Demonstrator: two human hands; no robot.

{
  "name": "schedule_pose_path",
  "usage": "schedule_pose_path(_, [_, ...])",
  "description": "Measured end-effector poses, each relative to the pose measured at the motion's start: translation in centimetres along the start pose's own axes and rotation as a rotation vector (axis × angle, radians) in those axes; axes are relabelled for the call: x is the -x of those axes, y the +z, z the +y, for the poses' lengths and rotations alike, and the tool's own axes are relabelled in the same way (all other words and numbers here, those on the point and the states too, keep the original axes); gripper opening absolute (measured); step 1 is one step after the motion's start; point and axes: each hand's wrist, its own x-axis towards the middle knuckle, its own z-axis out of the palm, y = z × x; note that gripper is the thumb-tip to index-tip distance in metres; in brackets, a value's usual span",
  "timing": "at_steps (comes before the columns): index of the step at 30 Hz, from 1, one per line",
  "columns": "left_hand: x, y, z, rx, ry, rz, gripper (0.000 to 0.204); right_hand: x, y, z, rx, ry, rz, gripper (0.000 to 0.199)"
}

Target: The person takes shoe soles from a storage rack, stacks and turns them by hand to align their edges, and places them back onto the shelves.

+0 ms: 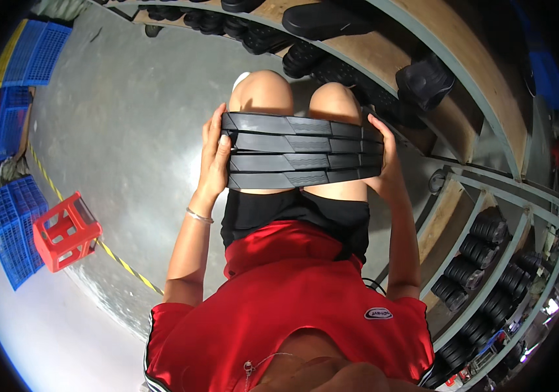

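Observation:
A stack of several black shoe soles (305, 151) is held crosswise over my thighs, with the side edges facing up at me. My left hand (215, 155) clasps the left end, its thumb lying along the edge of the stack. At the other end my right hand (386, 153) is wrapped round the stack, with fingers at the far corner and palm at the near side. The undersides of the soles and some of my fingers are hidden behind them.
A curved-looking shelf rack (384, 42) with black soles and shoes runs along the far side and right. More black soles (482, 248) fill a lower right rack (508, 196). On the left stand a red stool (67, 232), blue crates (15, 228) and yellow-black floor tape (122, 263).

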Motion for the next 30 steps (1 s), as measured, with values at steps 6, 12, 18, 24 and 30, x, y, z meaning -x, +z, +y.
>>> schedule_pose_path(6, [-0.4, 0.7, 4.8, -0.742, 0.409, -0.167, 0.101, 0.0, -0.4, 3.2, -0.012, 0.132, 0.112, 0.076])
schedule_pose_path(12, [-2.9, 1.2, 7.4, -0.362, 0.511, -0.327, 0.116, -1.3, 0.8, -5.6, 0.085, -0.232, 0.179, 0.077])
schedule_pose_path(18, [-3.4, 4.3, 8.0, 0.051, 0.497, -0.263, 0.12, -2.4, 4.1, -15.9, -0.117, -0.719, 0.125, 0.073])
schedule_pose_path(24, [-3.9, 7.9, 7.8, 0.529, 0.419, -0.291, 0.107, -2.1, 5.9, -16.2, 0.074, -0.695, 0.13, 0.063])
schedule_pose_path(30, [-4.1, 8.6, 6.4, 0.686, 0.469, -0.31, 0.097, -2.6, 6.1, -16.2, 0.156, -0.737, 0.118, 0.06])
